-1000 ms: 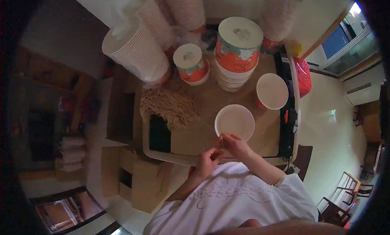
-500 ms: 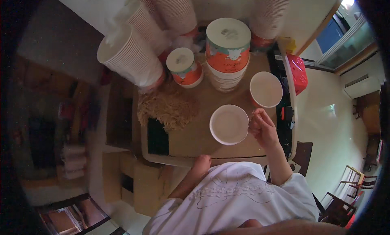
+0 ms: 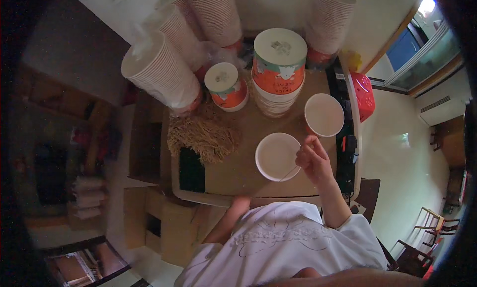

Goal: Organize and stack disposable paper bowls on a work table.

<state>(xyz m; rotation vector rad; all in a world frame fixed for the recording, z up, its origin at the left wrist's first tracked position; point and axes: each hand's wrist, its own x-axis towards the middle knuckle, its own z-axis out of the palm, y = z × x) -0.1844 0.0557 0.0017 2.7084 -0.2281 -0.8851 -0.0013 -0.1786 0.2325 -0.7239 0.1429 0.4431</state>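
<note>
- Apparently I'm at the step of handling one thin strand (image 3: 289, 174) over the near white bowl (image 3: 272, 155), just right of the frame's centre; that is my judgement from the pose.
- As I judge it, the next move calls for a light, steady pinch and a clear view of the strand's free end, since so fine a thing could slip or snag on the bowl's rim.
- My right hand (image 3: 315, 163) is raised at the bowl's right edge, its fingers curled and closed narrowly, thumb side inward, with the strand seeming to run from them down and left across the lower rim.
- My left hand (image 3: 240, 203) is at the front edge of the table (image 3: 195, 196), lower centre of the frame; it is blurred, and I cannot tell how wide its fingers are or whether they hold anything.
- A heap of tan fibres (image 3: 202, 138) lies left of centre, and a second open bowl (image 3: 324, 115) stands above and right of the near one.
</note>
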